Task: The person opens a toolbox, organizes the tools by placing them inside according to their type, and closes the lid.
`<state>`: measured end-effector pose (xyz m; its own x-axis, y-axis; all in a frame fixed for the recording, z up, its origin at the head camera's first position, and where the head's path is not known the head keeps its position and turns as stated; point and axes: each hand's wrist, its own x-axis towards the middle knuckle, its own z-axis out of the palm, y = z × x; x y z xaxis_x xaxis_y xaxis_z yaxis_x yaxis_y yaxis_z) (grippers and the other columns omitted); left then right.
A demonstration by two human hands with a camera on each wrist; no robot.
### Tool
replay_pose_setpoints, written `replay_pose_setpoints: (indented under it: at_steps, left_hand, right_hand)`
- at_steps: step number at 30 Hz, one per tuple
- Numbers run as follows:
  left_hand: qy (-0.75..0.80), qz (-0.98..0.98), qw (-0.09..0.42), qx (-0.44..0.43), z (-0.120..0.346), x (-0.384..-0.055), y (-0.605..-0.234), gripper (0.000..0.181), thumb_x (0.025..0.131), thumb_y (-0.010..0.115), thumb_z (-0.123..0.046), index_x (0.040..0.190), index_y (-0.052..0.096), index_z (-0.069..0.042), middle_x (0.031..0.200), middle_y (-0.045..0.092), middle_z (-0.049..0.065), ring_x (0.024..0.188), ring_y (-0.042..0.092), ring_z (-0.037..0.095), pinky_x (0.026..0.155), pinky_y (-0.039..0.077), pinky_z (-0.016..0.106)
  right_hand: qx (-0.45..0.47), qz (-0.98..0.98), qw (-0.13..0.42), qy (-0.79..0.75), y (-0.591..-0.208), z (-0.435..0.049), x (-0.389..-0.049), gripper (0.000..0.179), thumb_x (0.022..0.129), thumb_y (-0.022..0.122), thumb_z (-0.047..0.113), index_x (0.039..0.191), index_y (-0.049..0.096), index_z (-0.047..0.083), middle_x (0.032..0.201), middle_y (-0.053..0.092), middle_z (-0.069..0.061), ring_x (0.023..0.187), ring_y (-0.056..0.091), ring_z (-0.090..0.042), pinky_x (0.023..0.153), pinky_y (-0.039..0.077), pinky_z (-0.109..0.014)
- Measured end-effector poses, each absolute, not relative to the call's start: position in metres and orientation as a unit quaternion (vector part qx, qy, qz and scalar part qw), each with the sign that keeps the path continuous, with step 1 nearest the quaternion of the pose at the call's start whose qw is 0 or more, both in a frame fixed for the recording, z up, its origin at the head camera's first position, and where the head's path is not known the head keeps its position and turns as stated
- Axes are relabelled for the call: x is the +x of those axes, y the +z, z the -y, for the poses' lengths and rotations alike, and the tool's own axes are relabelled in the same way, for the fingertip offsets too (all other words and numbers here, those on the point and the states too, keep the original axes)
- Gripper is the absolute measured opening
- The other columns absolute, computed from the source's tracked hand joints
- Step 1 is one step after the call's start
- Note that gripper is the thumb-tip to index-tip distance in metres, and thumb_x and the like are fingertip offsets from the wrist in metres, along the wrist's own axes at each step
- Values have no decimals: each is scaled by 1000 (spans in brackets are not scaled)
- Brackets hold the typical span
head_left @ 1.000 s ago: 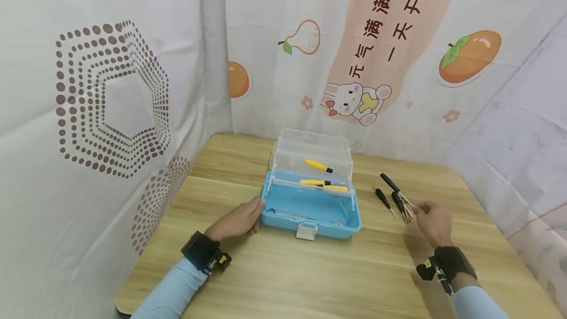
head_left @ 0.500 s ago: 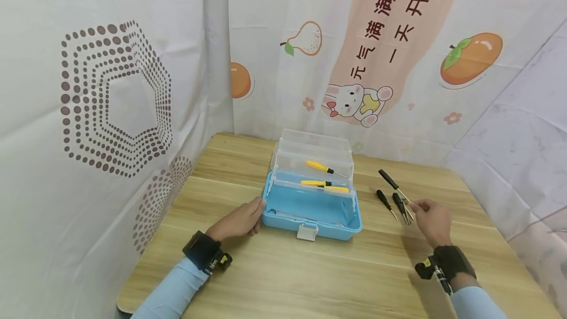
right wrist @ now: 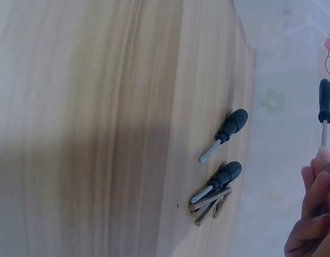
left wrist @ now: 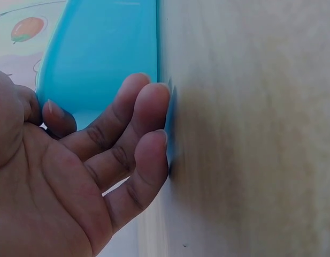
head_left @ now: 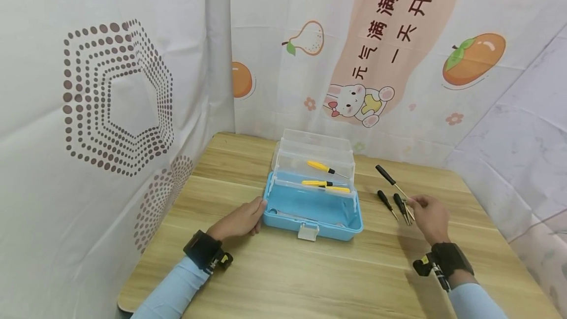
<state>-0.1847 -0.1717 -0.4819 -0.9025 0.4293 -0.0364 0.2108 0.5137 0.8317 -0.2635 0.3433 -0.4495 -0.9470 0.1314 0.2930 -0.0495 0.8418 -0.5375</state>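
My right hand [head_left: 427,218] pinches the metal shaft of a black-handled screwdriver [head_left: 385,175], raised above the table with its handle pointing away. In the right wrist view the raised screwdriver [right wrist: 325,101] is at the right edge. Below lie two black screwdrivers [right wrist: 232,126] and several brass-coloured hex keys [right wrist: 210,206]. My left hand [head_left: 239,220] holds the left end of an open blue toolbox [head_left: 285,222]. In the left wrist view, several fingers [left wrist: 148,107] lie against the blue wall, while the thumb side meets its edge.
Clear tiered trays [head_left: 310,149] stand unfolded at the toolbox's back, bearing yellow-handled screwdrivers [head_left: 318,165]. A wrench [head_left: 292,216] lies in the blue base. A white latch [head_left: 308,232] hangs in front. Printed curtains [head_left: 274,87] border the wooden table [head_left: 310,279].
My right hand has lifted the screwdriver slightly and shifted a little to the left. My left hand stays at the toolbox's end.
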Motion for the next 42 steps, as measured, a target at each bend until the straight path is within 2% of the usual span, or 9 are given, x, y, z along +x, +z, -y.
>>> replay_pose_setpoints:
  at_steps: [6,10,26,35,42]
  left_hand:
    - [460,-860,121,186,172,-185,-481,41,115,20,-40,106,48,-11,74,64,6,61,62,20,61,53,33]
    - [461,-860,124,183,172,-184,-481,41,115,20,-40,106,48,-12,75,64,6,62,62,20,62,53,33]
    - [465,-857,122,184,174,-185,-483,41,115,21,-39,105,49,-11,74,64,6,62,62,20,62,52,33]
    - [466,-857,124,183,174,-185,-485,43,115,20,-42,105,49,-11,74,64,7,61,62,20,62,53,34]
    - [466,-856,124,186,173,-185,-484,43,115,20,-41,105,49,-11,74,65,7,62,62,20,62,53,33]
  right_hand:
    - [-22,943,167,286,-445,-337,-265,24,102,68,18,106,73,-4,95,74,-21,73,60,-19,59,41,-23]
    - [-25,942,160,295,-442,-332,-265,27,103,66,21,110,72,-4,97,73,-21,76,61,-18,58,43,-21]
    - [10,937,189,293,-431,-315,-271,28,103,66,23,109,73,-3,97,73,-21,72,59,-17,58,41,-21]
    - [11,935,190,300,-431,-313,-271,29,103,66,25,108,74,-3,95,73,-21,68,56,-11,55,41,-20]
    - [11,933,189,306,-430,-309,-271,29,103,66,24,108,73,-3,96,73,-21,70,56,-13,56,41,-20]
